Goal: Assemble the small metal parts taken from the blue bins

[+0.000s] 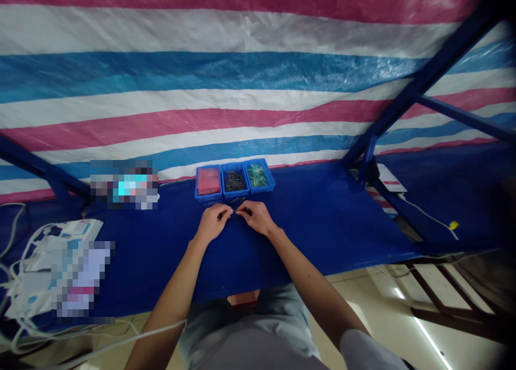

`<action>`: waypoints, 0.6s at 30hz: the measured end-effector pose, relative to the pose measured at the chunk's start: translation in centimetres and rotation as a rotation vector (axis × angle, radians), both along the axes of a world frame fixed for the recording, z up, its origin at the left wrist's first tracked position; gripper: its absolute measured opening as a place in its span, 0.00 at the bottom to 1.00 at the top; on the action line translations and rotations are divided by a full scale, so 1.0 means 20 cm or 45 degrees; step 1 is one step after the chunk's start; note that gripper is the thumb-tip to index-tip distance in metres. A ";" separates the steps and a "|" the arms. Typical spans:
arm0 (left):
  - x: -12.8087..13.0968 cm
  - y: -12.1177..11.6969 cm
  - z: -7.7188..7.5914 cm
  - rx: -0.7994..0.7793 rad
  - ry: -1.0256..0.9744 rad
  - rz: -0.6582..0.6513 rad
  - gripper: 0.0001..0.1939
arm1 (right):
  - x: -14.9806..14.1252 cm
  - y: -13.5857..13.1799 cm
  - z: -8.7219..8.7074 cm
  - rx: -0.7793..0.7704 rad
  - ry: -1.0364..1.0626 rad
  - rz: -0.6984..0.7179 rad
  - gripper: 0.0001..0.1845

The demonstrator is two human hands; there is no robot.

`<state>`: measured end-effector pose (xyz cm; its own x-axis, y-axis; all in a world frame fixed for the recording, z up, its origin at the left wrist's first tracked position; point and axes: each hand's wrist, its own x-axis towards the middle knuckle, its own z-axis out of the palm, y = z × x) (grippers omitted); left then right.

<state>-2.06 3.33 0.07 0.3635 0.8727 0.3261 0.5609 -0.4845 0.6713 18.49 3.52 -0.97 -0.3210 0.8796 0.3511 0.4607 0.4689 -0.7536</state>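
Observation:
Over the blue table, my left hand (213, 221) and my right hand (257, 216) meet fingertip to fingertip. Both are closed in a pinch on a small thin dark piece (235, 211), mostly covered by the fingers and too small to name surely. Just beyond the fingertips lie a few loose dark, screw-like pieces (237, 200). Behind them stand three joined blue bins. The left bin holds pinkish-red flat packets (208, 180), the middle one many dark screw-like pieces (234, 181), and the right one green-and-clear plastic bits (258, 175).
A blue tabletop (322, 214) stretches to both sides, with a striped tarp (242, 112) behind it. White power strips and cables (44, 268) crowd the left end. Blue frame posts (403, 107) rise at the right, near a white box (390, 178) with a cable.

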 end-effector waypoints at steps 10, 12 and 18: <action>0.01 -0.01 0.01 0.034 0.068 -0.031 0.10 | 0.00 0.00 0.00 0.019 -0.028 0.037 0.03; 0.01 -0.01 0.00 0.033 0.084 -0.031 0.09 | 0.00 0.00 0.00 0.025 -0.038 0.043 0.03; 0.02 -0.01 0.01 0.047 0.096 -0.035 0.09 | 0.00 -0.01 0.01 0.039 -0.047 0.069 0.04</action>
